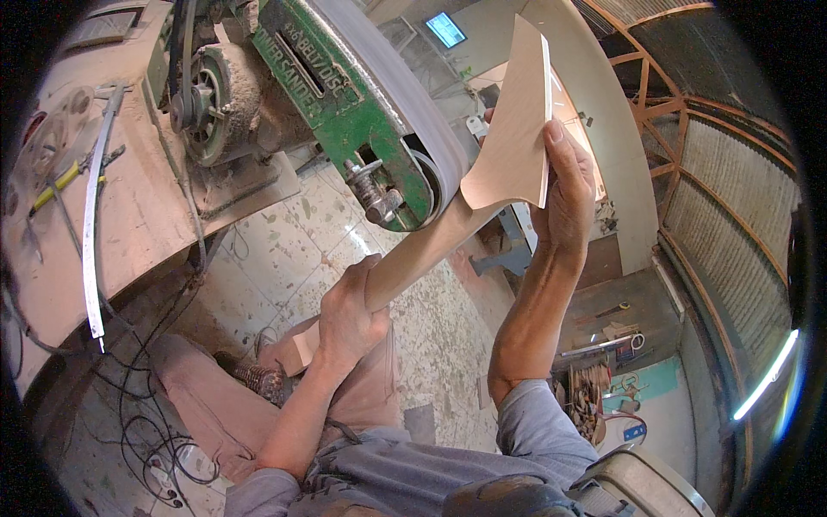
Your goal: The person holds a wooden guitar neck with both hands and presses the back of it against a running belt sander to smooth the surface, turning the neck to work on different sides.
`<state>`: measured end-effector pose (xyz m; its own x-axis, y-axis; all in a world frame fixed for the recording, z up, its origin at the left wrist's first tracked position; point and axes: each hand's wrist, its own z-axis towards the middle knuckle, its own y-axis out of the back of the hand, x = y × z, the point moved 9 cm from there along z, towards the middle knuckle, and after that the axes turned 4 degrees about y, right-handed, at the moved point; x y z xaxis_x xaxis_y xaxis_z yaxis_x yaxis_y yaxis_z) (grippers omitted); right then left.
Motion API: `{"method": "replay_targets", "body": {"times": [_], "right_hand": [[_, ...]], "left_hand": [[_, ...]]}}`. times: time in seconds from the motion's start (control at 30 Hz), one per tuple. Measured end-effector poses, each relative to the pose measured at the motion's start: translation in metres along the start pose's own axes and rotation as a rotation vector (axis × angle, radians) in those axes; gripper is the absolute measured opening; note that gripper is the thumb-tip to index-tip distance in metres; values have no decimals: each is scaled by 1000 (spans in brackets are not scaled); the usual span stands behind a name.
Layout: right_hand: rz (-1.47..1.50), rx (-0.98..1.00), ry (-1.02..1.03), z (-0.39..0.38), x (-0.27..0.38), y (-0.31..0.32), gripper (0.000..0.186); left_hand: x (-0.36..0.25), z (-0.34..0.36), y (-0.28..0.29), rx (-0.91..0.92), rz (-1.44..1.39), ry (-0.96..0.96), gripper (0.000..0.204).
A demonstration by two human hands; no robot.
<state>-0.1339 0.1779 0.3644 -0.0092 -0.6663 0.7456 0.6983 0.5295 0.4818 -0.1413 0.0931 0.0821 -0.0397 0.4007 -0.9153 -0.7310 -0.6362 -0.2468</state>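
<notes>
A pale, unfinished wooden guitar neck (431,246) slants up from lower left to upper right, its flat, pointed headstock (510,129) flaring at the top. My left hand (351,312) is wrapped round the shaft near its lower end, where a blocky heel sticks out below. On the right edge of the headstock, my right hand (564,177) grips with the thumb on the near side; most of its fingers are hidden behind the wood. The curve below the headstock lies against or very close to the rounded end of a green belt sander (332,103); exact contact cannot be told.
A dusty motor with a pulley (215,99) stands behind the sander. The workbench (164,215) at left bears a metal strip (93,224) and yellow-handled pliers (56,187). Black cables (146,431) coil on the floor at lower left. A lit screen (445,30) is at the far side.
</notes>
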Motion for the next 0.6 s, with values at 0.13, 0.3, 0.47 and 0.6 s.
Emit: {"method": "replay_targets", "body": {"times": [0.13, 0.3, 0.47, 0.6], "right_hand": [[28, -18, -14, -1, -1, 3, 56], [-37, -23, 3, 2, -3, 5, 56], [-73, -103, 28, 1, 1, 4, 57], [-131, -150, 50, 2, 2, 9, 57]], "left_hand": [[-9, -3, 4, -56, 100, -39, 49], [-11, -1, 4, -50, 47, -88, 49], [-5, 8, -1, 83, -47, -66, 53], [2, 15, -5, 174, -107, -45, 56]]}}
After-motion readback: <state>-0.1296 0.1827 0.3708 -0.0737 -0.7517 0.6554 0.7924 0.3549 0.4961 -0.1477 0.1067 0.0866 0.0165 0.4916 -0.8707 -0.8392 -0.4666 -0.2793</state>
